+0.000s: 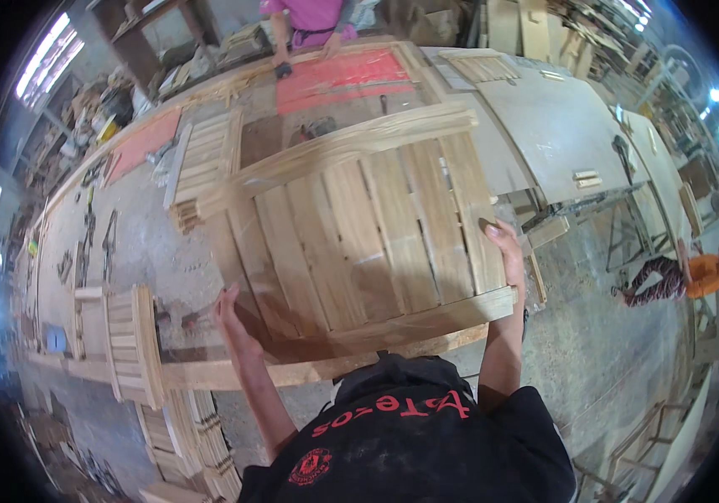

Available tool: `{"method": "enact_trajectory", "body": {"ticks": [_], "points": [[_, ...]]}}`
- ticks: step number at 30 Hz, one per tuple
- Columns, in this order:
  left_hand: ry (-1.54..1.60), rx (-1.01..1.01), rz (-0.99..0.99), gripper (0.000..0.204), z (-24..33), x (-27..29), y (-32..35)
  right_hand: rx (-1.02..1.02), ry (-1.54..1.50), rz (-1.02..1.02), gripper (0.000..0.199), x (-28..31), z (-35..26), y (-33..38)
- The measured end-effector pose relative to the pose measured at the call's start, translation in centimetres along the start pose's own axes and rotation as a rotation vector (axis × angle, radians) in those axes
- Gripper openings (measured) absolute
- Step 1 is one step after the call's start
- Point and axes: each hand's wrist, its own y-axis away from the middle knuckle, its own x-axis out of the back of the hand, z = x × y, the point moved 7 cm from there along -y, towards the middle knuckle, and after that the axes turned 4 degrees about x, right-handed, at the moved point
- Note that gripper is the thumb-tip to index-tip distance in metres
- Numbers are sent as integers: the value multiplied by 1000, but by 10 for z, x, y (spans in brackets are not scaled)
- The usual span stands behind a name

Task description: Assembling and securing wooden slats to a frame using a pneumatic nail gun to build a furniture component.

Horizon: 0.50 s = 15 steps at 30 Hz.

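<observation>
Nearest, my left hand (232, 314) lies flat and open against the left edge of a slatted wooden panel (359, 235); my right hand (502, 251) grips its right stile, fingers wrapped over the edge. I have the panel tilted up off the long workbench (166, 260), bottom rail near my chest. Judging by the thick rails and slats, it is heavy and stiff, awkward rather than fragile; the raw wood should not slip. Best hold is on the outer stiles, not the thin slats. Left of me, smaller slatted frames (133, 344) stand at the bench edge. Farther on, another slatted piece (204, 159) lies flat. Beyond, a person in pink (309, 21) works at a red sheet (342, 80). Far right, a person in orange (695, 277) bends over.
</observation>
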Motion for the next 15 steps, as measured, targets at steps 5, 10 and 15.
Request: {"method": "enact_trajectory", "body": {"ticks": [5, 10, 15], "points": [[-43, -207, -235, 72, -19, -10, 3, -65, -99, 207, 53, 18, 24, 18], [-74, -11, -79, 44, 0, -17, 12, -26, -124, 337, 52, 7, 20, 36], [-151, -77, -201, 22, 14, -35, 33, -23, -216, 259, 52, 35, 50, 26]]}}
